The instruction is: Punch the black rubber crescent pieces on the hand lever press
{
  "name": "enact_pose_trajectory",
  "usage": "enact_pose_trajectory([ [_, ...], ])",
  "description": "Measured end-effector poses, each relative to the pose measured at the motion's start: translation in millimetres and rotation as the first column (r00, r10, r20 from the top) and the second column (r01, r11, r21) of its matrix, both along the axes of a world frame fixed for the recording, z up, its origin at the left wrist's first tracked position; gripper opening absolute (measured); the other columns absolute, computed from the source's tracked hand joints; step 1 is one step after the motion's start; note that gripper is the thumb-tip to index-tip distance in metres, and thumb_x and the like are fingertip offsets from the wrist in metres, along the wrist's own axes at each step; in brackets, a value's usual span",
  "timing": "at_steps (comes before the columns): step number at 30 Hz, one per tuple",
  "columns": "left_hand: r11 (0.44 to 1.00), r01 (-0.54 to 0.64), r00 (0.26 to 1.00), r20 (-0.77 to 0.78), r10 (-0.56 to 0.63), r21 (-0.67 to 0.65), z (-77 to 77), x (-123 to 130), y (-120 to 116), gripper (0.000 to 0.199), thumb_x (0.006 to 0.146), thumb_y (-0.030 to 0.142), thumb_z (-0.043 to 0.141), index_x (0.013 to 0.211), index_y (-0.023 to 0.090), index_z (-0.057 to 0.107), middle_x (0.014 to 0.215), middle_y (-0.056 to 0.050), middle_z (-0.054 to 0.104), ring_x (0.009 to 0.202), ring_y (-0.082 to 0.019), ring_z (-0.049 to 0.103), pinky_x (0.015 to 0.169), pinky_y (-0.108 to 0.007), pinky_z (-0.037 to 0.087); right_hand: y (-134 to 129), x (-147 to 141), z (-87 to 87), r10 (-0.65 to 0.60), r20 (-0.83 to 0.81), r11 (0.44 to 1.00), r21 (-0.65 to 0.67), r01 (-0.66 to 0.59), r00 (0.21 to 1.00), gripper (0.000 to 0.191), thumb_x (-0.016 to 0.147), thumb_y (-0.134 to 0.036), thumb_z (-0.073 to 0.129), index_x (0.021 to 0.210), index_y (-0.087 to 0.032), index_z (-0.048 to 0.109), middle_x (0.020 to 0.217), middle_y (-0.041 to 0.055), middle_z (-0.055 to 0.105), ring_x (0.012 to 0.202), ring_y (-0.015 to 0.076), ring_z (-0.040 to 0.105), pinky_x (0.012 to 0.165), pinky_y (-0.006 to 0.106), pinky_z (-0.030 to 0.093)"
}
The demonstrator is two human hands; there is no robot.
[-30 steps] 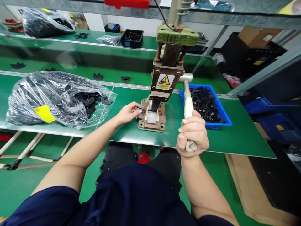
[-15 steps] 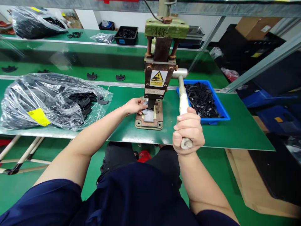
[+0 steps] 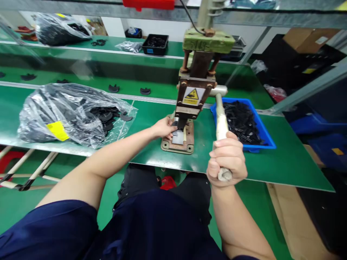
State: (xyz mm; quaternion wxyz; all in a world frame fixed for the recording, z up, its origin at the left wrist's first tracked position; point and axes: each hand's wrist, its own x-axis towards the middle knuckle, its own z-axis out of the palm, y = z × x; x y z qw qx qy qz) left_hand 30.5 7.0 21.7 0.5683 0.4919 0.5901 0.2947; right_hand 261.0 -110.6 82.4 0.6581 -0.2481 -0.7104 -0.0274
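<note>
While a blue tray (image 3: pixel 267 135) is holding black parts (image 3: pixel 242 122), the left hand (image 3: pixel 164 128) is pinching what seems a dark piece (image 3: pixel 175 124); the right (image 3: pixel 227 159) is gripping a handle (image 3: pixel 222 122).

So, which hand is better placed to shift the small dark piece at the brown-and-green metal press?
Probably the left hand: its fingertips pinch the piece, while the right hand holds the long pale handle of the press.

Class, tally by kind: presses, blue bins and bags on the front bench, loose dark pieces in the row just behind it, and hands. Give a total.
Press: 1
Blue bin: 1
Bag: 1
Loose dark pieces: 5 (one cut off)
Hands: 2 (left hand, right hand)
Total: 10
</note>
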Motion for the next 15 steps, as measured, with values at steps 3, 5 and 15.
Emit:
enact_pose_trajectory([
  [3,0.977,0.094,0.986,0.114,-0.117,0.189,-3.3,-11.0,-22.5,0.036,0.086,0.040,0.085,0.107,0.020,0.063,0.080,-0.002,0.069,0.063,-0.016,0.070,0.058,-0.027,0.056,4.1,2.6,-1.3,0.004,0.005,1.000,0.025,-0.004,1.000,0.017,0.087,-0.030,0.070,0.077,-0.025,0.057,0.074,-0.0046,0.065,0.087,0.0188,0.072,0.108,0.058,0.057],
  [5,0.930,0.200,0.977,0.012,-0.214,0.308,-5.2,-37.9,-29.4,0.032,0.093,0.042,0.075,0.114,0.019,0.070,0.092,-0.006,0.074,0.079,-0.018,0.073,0.071,-0.030,0.059,7.4,2.8,-2.9,0.020,-0.001,0.998,0.052,-0.020,1.000,0.018,0.085,-0.030,0.070,0.075,-0.025,0.057,0.072,-0.0043,0.065,0.085,0.0191,0.071,0.107,0.058,0.058],
  [15,0.921,0.356,0.280,-0.958,0.059,0.161,-14.8,-253.9,16.7,0.055,0.090,0.031,0.063,0.143,0.020,0.069,0.159,-0.014,0.056,0.148,-0.037,0.044,0.126,-0.048,0.033,7.6,-0.3,-2.6,0.000,-0.028,0.999,0.039,0.001,1.000,0.020,0.089,-0.033,0.068,0.075,-0.026,0.055,0.070,-0.0041,0.063,0.086,0.0179,0.072,0.107,0.056,0.058],
])
